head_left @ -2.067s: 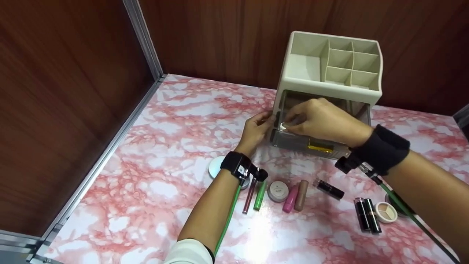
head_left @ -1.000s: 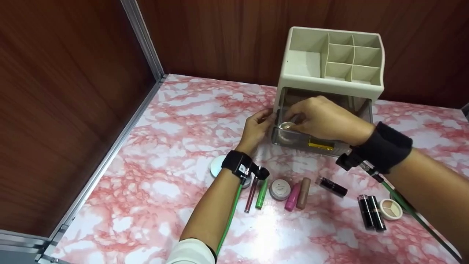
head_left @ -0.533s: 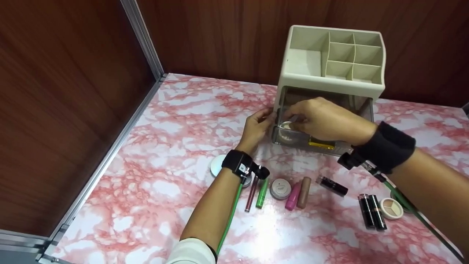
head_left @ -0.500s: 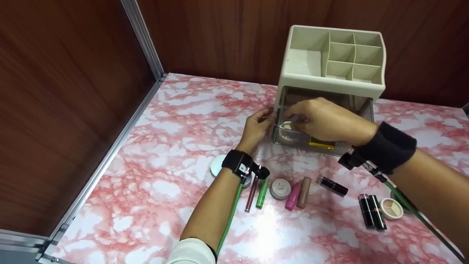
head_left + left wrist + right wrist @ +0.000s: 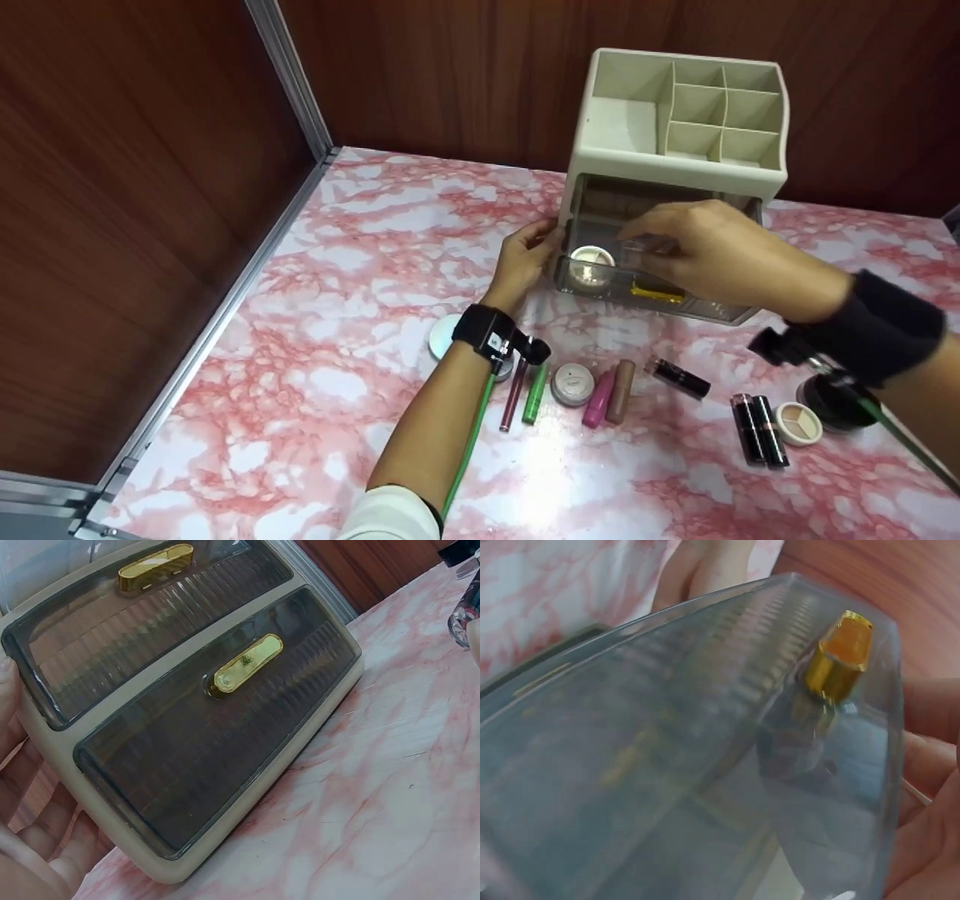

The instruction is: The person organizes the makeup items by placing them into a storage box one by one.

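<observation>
A cream makeup organizer (image 5: 679, 161) stands at the back right, its smoky clear upper drawer (image 5: 615, 289) pulled out. In the drawer's front left corner lies a small round cream concealer palette (image 5: 591, 256) with divided sections. My right hand (image 5: 705, 247) is over the drawer, to the right of the palette and apart from it, its fingers bent loosely with nothing visible between them. My left hand (image 5: 517, 262) rests against the organizer's left side; in the left wrist view its fingers (image 5: 45, 832) lie along that side. The lower drawer (image 5: 225, 720) is closed.
In front lie a dark red tube (image 5: 514, 397), a green tube (image 5: 535, 397), a round jar (image 5: 573, 385), a pink tube (image 5: 598, 400), a brown tube (image 5: 620, 392) and a black lipstick (image 5: 681, 379). Farther right are two lipsticks, another palette (image 5: 798, 424) and a black jar (image 5: 836, 405).
My right hand has lowered the palette into the drawer's front left corner, let go and moved right. My left hand has stayed on the organizer's side.
</observation>
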`<state>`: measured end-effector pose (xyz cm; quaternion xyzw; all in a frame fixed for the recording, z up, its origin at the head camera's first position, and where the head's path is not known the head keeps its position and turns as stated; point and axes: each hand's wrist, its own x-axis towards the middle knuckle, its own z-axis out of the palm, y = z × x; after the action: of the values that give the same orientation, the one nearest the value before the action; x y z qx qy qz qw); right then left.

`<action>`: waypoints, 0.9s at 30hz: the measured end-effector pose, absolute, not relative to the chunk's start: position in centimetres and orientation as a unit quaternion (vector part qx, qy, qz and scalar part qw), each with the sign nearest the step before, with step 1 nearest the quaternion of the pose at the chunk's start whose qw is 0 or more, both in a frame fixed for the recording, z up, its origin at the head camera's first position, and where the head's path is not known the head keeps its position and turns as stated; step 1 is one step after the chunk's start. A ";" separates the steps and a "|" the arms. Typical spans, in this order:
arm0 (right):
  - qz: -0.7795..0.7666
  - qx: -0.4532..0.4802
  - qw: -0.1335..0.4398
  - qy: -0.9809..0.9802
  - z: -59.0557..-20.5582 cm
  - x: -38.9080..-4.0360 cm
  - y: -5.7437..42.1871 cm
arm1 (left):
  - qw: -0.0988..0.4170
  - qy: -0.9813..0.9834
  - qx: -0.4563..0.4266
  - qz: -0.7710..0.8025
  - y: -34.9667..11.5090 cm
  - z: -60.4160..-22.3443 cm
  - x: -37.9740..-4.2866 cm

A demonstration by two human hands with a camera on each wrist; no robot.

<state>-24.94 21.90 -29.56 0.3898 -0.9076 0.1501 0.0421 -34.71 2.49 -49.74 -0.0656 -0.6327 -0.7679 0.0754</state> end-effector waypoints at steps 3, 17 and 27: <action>0.153 0.369 0.046 -0.916 -29.2 -24.1 22.8 | 0.076 -0.634 -0.066 -0.767 2.5 -49.7 -34.7; 0.142 0.355 0.120 -0.916 -29.5 -19.3 26.8 | 0.076 -0.629 -0.067 -0.771 2.4 -49.7 -34.8; 0.139 0.322 0.184 -0.918 -31.1 -18.4 30.7 | 0.067 -0.626 -0.064 -0.775 2.4 -49.6 -34.6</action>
<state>-18.45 30.70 -31.07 0.3222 -0.9182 0.1393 0.1836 -34.63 2.39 -49.62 -0.0637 -0.6255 -0.7747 0.0672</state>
